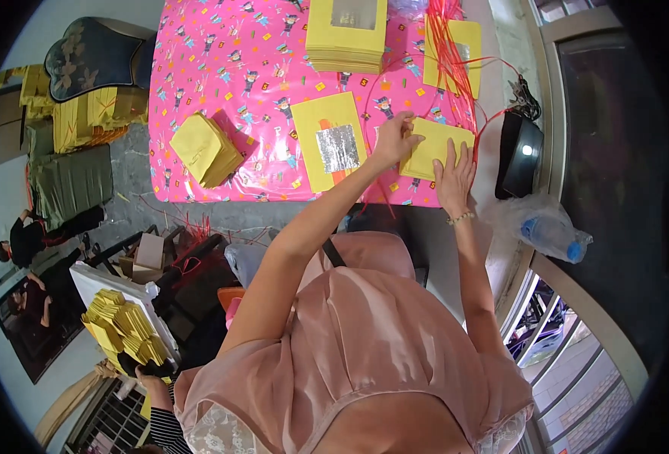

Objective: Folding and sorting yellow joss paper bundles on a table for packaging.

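A folded packet of yellow joss paper (427, 151) lies near the front right of the pink table. At its left edge my left hand (395, 141) has its fingers bent and closed on the paper. My right hand (454, 175) rests flat over the packet's right part, fingers stretched and slightly apart, with a bracelet at the wrist. Just left of my left forearm, a yellow sheet (309, 141) with a silver foil square and orange marks lies flat on the table. Farther left sits a stack of folded yellow paper (202, 151).
A tall stack of yellow sheets (346, 54) stands at the back. Red strings (448, 53) hang across another sheet (467, 34). Right of the table are a black device (519, 155) and a bagged bottle (550, 231). At left, a person's gloved hand (149, 368) is by yellow bundles (126, 325).
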Tool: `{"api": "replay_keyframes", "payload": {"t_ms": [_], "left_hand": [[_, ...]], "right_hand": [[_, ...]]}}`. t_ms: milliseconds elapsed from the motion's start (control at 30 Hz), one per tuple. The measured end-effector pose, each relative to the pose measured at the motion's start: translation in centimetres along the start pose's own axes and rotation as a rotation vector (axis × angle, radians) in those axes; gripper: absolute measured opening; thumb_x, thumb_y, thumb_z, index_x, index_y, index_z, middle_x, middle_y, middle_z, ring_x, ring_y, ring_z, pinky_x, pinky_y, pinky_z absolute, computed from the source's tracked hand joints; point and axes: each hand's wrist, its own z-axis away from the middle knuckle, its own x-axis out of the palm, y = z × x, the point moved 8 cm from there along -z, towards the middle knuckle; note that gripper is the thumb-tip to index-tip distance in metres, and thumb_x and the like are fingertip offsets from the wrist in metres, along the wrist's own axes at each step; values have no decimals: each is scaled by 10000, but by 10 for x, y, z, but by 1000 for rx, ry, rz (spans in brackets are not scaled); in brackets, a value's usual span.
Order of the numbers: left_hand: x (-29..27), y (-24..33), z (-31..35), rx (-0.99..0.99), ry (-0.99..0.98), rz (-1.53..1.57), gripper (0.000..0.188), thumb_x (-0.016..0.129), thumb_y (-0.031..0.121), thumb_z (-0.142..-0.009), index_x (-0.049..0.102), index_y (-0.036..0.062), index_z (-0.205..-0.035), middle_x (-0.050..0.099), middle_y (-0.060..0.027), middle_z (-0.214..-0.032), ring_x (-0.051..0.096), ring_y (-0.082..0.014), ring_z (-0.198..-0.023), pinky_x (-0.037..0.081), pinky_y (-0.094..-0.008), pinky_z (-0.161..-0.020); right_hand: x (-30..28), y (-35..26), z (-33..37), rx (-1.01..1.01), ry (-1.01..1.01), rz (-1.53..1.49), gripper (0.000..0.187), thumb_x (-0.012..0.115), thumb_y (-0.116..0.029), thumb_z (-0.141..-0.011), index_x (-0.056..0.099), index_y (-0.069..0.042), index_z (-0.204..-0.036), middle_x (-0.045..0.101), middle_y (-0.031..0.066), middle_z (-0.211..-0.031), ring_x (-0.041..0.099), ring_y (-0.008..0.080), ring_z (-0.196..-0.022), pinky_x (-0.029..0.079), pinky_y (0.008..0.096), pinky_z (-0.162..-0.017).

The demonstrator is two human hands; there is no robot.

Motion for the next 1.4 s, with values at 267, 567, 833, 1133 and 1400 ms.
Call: {"api": "replay_keyframes", "payload": {"t_ms": [267, 567, 833, 1133, 1400], "left_hand": [[-111, -98, 91, -91, 501, 76, 359, 612, 70, -819, 531, 5, -1163, 595, -124, -980, 625, -190, -804, 531, -296, -637], [-144, -125, 157, -410, 600, -345, 621, 760, 214, -673, 477, -30, -1169, 473, -197, -1045, 448, -337, -1001, 376, -410, -889], [-141, -114, 150, -504, 653, -538, 583, 799, 198, -600, 505, -4, -1061, 487, -201, -1031, 455, -352, -1008, 388, -427, -885], [-139, -115, 148, -646, 745, -477, 461, 743, 128, -615, 507, 18, -995, 509, -200, -998, 478, -364, -987, 388, -440, -878], [-136, -126, 151, -582, 695, -181, 420, 655, 41, -669, 430, -11, -1019, 567, -240, -952, 560, -434, -909, 457, -483, -746]], "right_hand": [[11, 7, 6, 7, 11, 4, 597, 432, -355, -936, 230, -86, -1430, 217, 216, -1430, 137, 401, -1349, 147, 568, -1069], [-4, 12, -10, -2, -41, -88, 535, 449, -356, -934, 319, -108, -1390, 270, 229, -1405, 226, 390, -1326, 184, 568, -1049], [-15, 16, -22, 9, -30, -50, 479, 463, -365, -929, 407, -108, -1329, 386, 190, -1359, 285, 373, -1314, 185, 554, -1056], [-49, -6, -35, -75, 107, -71, 424, 489, -321, -921, 444, -113, -1288, 413, 150, -1315, 318, 362, -1282, 206, 503, -1055], [-82, -108, -37, -322, 103, -461, 336, 531, -141, -890, 494, -13, -1199, 489, 187, -1183, 458, 343, -1135, 343, 426, -985]]}}
